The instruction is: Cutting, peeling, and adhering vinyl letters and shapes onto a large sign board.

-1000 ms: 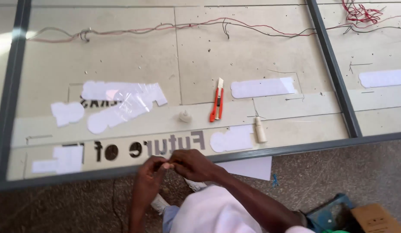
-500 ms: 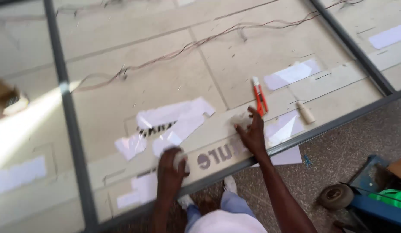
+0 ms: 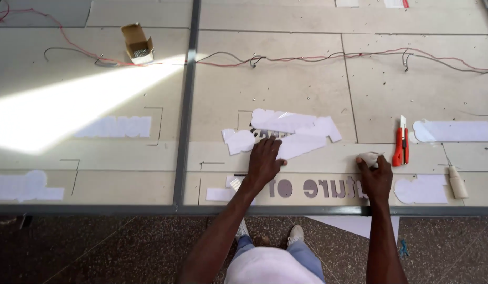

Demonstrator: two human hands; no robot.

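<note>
The left hand (image 3: 265, 160) lies flat, fingers spread, on the near edge of the white backing-paper pieces (image 3: 286, 131) at the middle of the worktop (image 3: 286, 79). It holds nothing and presses down on the paper. Half a second earlier this hand rested nearer the metal frame (image 3: 265, 210), just beside the row of grey cut-out letters (image 3: 317, 188); it has since moved farther in, onto the paper. The right hand (image 3: 376, 179) is closed around a small crumpled white wad (image 3: 369, 158), which sits at the right end of the lettering, where the hand touches the last letters. One second earlier both hands met close together at the near edge; they now work well apart. To the right of the wad lie an orange utility knife (image 3: 400, 142), a white sticker strip (image 3: 454, 131) and a small pale-handled tool (image 3: 456, 181), all untouched. Red and black wires (image 3: 307, 57) run across the far side, and a small open cardboard box (image 3: 137, 43) stands at far left. The person's shoes (image 3: 294, 234) show below the frame.
</note>
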